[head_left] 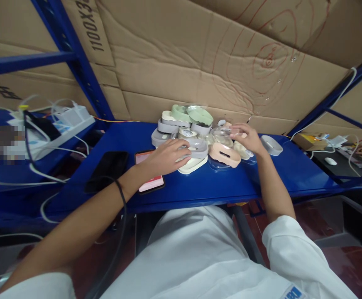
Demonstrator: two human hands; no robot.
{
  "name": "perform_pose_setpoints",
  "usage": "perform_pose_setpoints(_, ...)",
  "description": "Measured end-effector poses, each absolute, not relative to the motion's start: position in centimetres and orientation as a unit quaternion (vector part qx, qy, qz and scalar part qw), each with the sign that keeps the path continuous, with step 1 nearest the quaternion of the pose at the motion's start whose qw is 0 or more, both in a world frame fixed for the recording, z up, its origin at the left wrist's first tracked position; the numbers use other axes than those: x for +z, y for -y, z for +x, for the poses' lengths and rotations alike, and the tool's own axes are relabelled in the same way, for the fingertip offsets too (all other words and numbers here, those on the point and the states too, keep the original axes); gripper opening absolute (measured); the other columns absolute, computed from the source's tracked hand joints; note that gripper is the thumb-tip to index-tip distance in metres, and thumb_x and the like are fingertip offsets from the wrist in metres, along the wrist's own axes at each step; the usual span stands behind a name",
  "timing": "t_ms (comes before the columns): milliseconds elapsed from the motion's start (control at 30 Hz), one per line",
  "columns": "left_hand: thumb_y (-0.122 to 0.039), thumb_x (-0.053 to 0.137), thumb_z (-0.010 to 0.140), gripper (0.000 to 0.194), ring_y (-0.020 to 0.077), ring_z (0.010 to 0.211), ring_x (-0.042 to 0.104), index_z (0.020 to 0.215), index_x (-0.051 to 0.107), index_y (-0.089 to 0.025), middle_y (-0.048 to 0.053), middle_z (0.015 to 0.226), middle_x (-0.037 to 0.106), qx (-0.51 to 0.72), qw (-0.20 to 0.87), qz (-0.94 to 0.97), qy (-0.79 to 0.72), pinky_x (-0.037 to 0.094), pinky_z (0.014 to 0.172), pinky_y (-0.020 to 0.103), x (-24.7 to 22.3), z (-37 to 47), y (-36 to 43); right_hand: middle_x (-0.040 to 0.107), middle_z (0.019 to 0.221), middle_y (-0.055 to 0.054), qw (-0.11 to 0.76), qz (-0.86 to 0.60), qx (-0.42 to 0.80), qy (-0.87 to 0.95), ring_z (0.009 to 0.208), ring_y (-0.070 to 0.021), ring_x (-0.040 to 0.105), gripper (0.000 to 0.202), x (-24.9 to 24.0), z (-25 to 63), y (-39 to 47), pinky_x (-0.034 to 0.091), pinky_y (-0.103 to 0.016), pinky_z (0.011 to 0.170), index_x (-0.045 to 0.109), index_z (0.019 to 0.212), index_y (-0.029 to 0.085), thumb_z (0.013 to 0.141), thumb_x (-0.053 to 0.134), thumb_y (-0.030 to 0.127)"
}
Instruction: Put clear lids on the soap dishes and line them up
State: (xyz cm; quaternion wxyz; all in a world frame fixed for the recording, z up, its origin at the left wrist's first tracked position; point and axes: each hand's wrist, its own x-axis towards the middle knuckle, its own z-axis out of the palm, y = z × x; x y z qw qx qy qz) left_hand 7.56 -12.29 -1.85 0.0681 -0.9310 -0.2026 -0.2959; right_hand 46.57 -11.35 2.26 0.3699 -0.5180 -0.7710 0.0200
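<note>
My left hand (169, 158) lies with its fingers stretched out at the edge of a grey oval plastic piece (199, 148), which sits above a cream base (193, 165). My right hand (247, 137) is at the right of the pile, thumb and fingers closed around what looks like a clear plastic piece (236, 134). Just below it, a peach oval piece with a dark slot (224, 154) rests on a clear bluish tray (218, 165). Green oval rings (181, 113) top the pile at the back, over more grey and cream pieces.
A smartphone with a lit screen (152, 186) lies partly under my left forearm, beside a dark phone-like slab (106, 171). A grey-white oval ring (272, 145) stands at right on the blue table (193, 192). Cables and a power strip (65, 135) are at left; cardboard (168, 54) walls the back.
</note>
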Motion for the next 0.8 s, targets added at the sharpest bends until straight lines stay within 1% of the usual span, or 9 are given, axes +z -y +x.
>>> perform_pose_setpoints(100, -0.034, 0.051, 0.109, 0.029, 0.0282, 0.114, 0.068, 0.110, 0.077, -0.021, 0.011, 0.125, 0.070, -0.290, 0.067, -0.932, 0.205, 0.052, 0.104, 0.045, -1.9, 7.5, 12.3, 0.072, 0.138, -0.006, 0.368, -0.467, 0.049, 0.802, 0.137, -0.0292, 0.062, 0.049, 1.9, 45.1, 11.7, 0.045, -0.048, 0.121, 0.079, 0.121, 0.032, 0.087, 0.078, 0.066)
perform_pose_setpoints(233, -0.033, 0.052, 0.108, 0.028, 0.0284, 0.114, 0.068, 0.108, 0.077, -0.021, 0.012, 0.124, 0.070, -0.292, 0.059, -0.933, 0.202, 0.052, 0.104, 0.045, -2.0, 7.5, 12.3, 0.070, 0.142, -0.004, 0.332, -0.463, 0.063, 0.819, 0.139, -0.0307, 0.060, 0.056, 1.6, 45.1, 11.6, 0.043, -0.052, 0.123, 0.075, 0.131, 0.035, 0.084, 0.081, 0.067)
perform_pose_setpoints(333, -0.033, 0.052, 0.108, 0.028, 0.0286, 0.114, 0.068, 0.110, 0.077, -0.020, 0.012, 0.125, 0.070, -0.289, 0.058, -0.934, 0.201, 0.052, 0.104, 0.045, -1.9, 7.5, 12.3, 0.072, 0.140, -0.004, 0.297, -0.461, 0.085, 0.832, 0.137, -0.0330, 0.061, 0.059, 1.5, 45.8, 11.4, 0.043, -0.055, 0.123, 0.074, 0.133, 0.036, 0.083, 0.083, 0.066)
perform_pose_setpoints(433, -0.034, 0.051, 0.109, 0.029, 0.0286, 0.114, 0.069, 0.111, 0.076, -0.020, 0.012, 0.125, 0.070, -0.288, 0.061, -0.935, 0.199, 0.052, 0.104, 0.046, -2.0, 7.6, 12.3, 0.072, 0.140, -0.004, 0.286, -0.462, 0.100, 0.833, 0.134, -0.0343, 0.064, 0.057, 1.3, 46.3, 11.3, 0.044, -0.056, 0.122, 0.075, 0.133, 0.037, 0.084, 0.082, 0.065)
perform_pose_setpoints(567, -0.035, 0.052, 0.109, 0.029, 0.0289, 0.115, 0.068, 0.115, 0.076, -0.020, 0.012, 0.126, 0.070, -0.287, 0.065, -0.935, 0.197, 0.052, 0.105, 0.046, -1.9, 7.6, 12.4, 0.074, 0.138, -0.003, 0.297, -0.459, 0.100, 0.831, 0.133, -0.0330, 0.065, 0.048, 1.1, 46.2, 11.3, 0.045, -0.056, 0.122, 0.076, 0.131, 0.037, 0.091, 0.075, 0.064)
perform_pose_setpoints(700, -0.034, 0.052, 0.109, 0.031, 0.0290, 0.117, 0.068, 0.125, 0.072, -0.018, 0.013, 0.128, 0.070, -0.286, 0.060, -0.936, 0.196, 0.053, 0.106, 0.045, -1.7, 7.6, 12.5, 0.076, 0.136, -0.004, 0.314, -0.469, 0.099, 0.820, 0.129, -0.0323, 0.068, 0.047, 1.0, 46.2, 11.0, 0.053, -0.053, 0.112, 0.078, 0.127, 0.034, 0.092, 0.072, 0.064)
perform_pose_setpoints(800, -0.034, 0.052, 0.109, 0.030, 0.0292, 0.118, 0.068, 0.126, 0.071, -0.018, 0.013, 0.128, 0.070, -0.286, 0.060, -0.936, 0.199, 0.053, 0.106, 0.046, -1.6, 7.5, 12.5, 0.077, 0.131, -0.007, 0.367, -0.517, 0.036, 0.773, 0.123, -0.0309, 0.070, 0.046, 1.3, 48.3, 10.6, 0.055, -0.049, 0.107, 0.078, 0.124, 0.029, 0.097, 0.065, 0.064)
